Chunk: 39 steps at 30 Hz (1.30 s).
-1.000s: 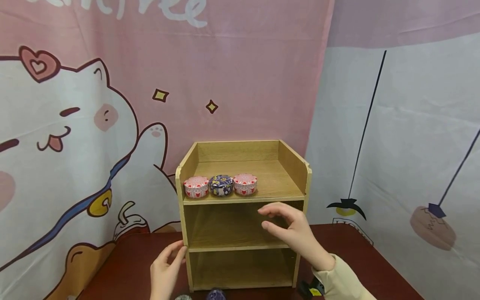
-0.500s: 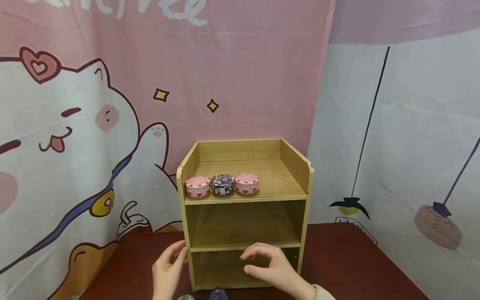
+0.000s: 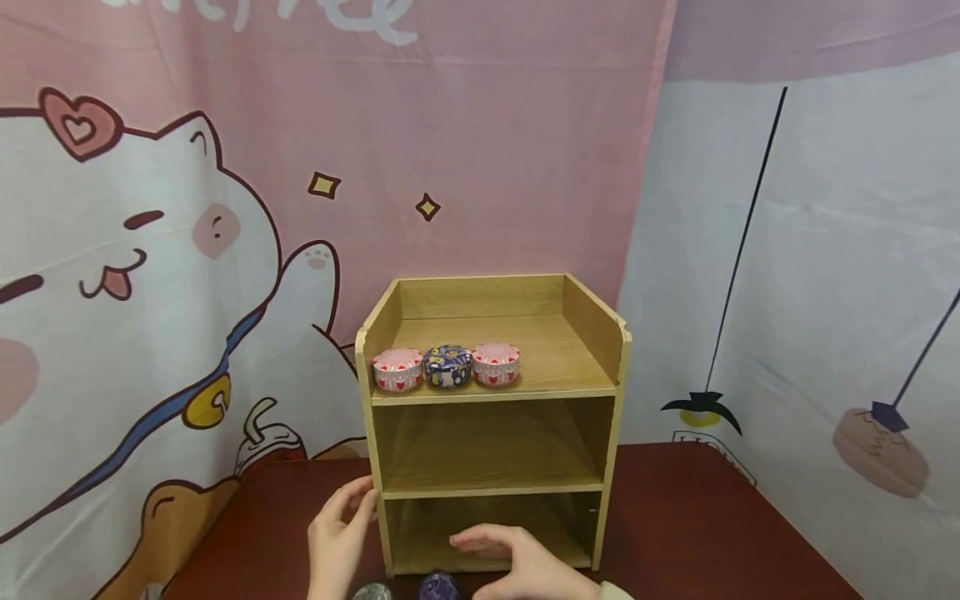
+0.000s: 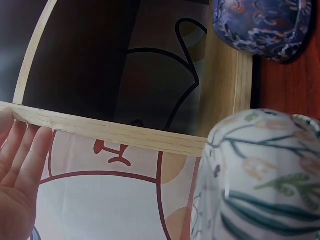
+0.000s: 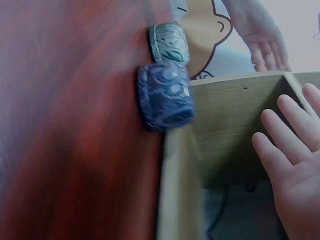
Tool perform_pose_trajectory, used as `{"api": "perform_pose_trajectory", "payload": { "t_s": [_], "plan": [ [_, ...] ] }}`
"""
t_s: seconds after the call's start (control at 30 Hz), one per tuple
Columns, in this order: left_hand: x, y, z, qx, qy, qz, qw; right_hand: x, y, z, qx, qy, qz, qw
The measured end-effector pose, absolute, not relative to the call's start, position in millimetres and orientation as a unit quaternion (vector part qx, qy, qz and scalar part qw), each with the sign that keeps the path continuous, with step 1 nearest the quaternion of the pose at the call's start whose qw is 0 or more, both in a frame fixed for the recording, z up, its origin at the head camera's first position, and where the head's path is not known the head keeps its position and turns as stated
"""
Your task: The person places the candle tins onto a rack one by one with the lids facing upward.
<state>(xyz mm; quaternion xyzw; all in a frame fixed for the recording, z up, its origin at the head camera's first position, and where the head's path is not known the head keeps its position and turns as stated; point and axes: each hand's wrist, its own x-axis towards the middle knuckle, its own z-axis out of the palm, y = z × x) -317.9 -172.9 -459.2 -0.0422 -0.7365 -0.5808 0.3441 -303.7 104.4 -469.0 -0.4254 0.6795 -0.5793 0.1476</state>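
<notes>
A three-level wooden shelf unit stands on the table. My left hand rests its fingertips against the outer side of its left panel, near the front edge. Low before the shelf, my right hand hovers with its fingers loosely spread, holding nothing. Just left of it on the table sits a dark blue patterned tin. A white tin with green leaves stands beside that one, nearer the left hand. On the top level, a pink-and-red tin, a navy patterned tin and another pink-and-red tin form a row.
The dark red table extends to both sides of the shelf. Behind it hangs a pink and white curtain with a cartoon cat. The top level has raised side walls and a back wall.
My right hand has come down and left from the middle level to the front of the bottom level. My left hand stays at the panel; the tins on top keep their places.
</notes>
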Motion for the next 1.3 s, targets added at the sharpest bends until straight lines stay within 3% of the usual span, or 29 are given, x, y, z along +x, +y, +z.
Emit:
{"api": "perform_pose_trajectory", "payload": {
  "t_s": [0.17,0.53,1.3],
  "plan": [
    [-318.2,-172.0,-459.4,-0.038,-0.739,-0.577,0.344,-313.3,99.3,-487.0,-0.403,0.643,-0.621,0.199],
    [-318.4,-172.5,-459.2,-0.032,-0.742,-0.575,0.345,-329.4,81.4,-506.3,-0.394,0.721,-0.534,0.202],
    [-316.6,-170.5,-458.3,-0.027,-0.75,-0.564,0.344,-331.8,70.0,-522.4,-0.396,0.71,-0.522,0.259]
  ]
}}
